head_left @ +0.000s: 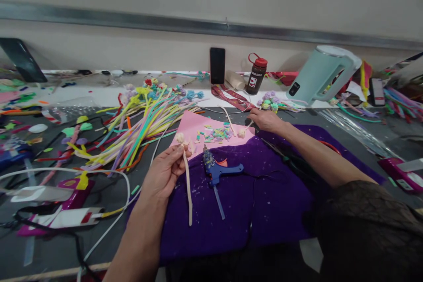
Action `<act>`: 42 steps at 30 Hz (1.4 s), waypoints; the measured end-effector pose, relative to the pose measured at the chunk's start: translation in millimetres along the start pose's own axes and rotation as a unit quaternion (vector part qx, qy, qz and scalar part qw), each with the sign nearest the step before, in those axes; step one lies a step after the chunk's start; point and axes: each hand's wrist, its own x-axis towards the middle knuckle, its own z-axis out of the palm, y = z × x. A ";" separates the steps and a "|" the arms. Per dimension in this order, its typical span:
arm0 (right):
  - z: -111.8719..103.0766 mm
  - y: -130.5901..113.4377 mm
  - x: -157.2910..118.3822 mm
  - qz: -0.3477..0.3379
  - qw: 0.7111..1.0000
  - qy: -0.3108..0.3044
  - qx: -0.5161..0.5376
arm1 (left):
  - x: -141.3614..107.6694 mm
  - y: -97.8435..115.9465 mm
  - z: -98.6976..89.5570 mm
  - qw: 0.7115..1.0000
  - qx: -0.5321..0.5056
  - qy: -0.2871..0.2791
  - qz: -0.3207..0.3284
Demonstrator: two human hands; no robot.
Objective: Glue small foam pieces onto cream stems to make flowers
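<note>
My left hand (172, 162) pinches a cream pipe-cleaner flower (188, 189) just below its rounded head, and the stem hangs down over the purple cloth (211, 233). My right hand (266, 120) is stretched out to the far side, fingers closed on the stem end of a second cream pipe-cleaner flower (242, 133). That flower's head lies at the edge of a pink sheet (185, 125). Small cut pipe-cleaner pieces (218, 134) are scattered on the sheet, beside a loose cream stem (228, 120). Between my hands a blue glue gun (224, 169) rests with a glue stick in its back.
A heap of coloured pipe-cleaner stems (142, 123) lies left. Behind stand a phone (217, 65), a dark bottle (257, 77) and a mint kettle (319, 75). Dark-handled pliers (294, 163) lie under my right forearm. A white cable (127, 180) loops past my left arm.
</note>
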 end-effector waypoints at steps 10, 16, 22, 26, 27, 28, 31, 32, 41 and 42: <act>-3.1 -40.2 61.5 -0.083 0.996 -0.017 -0.017 | -0.2 1.3 -1.8 1.000 0.010 0.007 0.005; -8.5 -41.8 66.7 -0.117 0.992 -0.022 -0.038 | -2.6 3.2 -2.2 1.000 0.000 -0.001 0.007; -11.4 -51.0 69.0 -0.142 0.988 -0.036 -0.044 | -7.0 5.1 0.5 1.000 0.000 -0.005 0.005; -12.9 -61.4 80.9 -0.135 0.990 -0.025 -0.042 | -6.2 5.9 0.8 1.000 0.000 -0.001 0.007; -14.1 -62.5 82.9 -0.134 0.990 -0.020 -0.041 | -5.9 6.0 0.6 1.000 0.000 0.000 0.008; -15.6 -62.6 84.0 -0.134 0.990 -0.016 -0.040 | -5.7 6.1 0.3 1.000 -0.001 0.002 0.010; -20.0 -57.6 81.5 -0.138 0.990 -0.015 -0.038 | -6.0 6.1 -0.1 1.000 0.000 0.003 0.013; -21.0 -54.7 79.4 -0.140 0.989 -0.019 -0.039 | -6.3 5.9 -0.2 1.000 0.000 0.001 0.013; -20.5 -42.0 68.9 -0.122 0.990 -0.054 -0.042 | -7.6 4.8 0.3 1.000 0.000 -0.009 0.005; -20.2 -42.8 69.0 -0.118 0.991 -0.055 -0.041 | -7.7 4.9 0.3 1.000 0.002 -0.007 0.004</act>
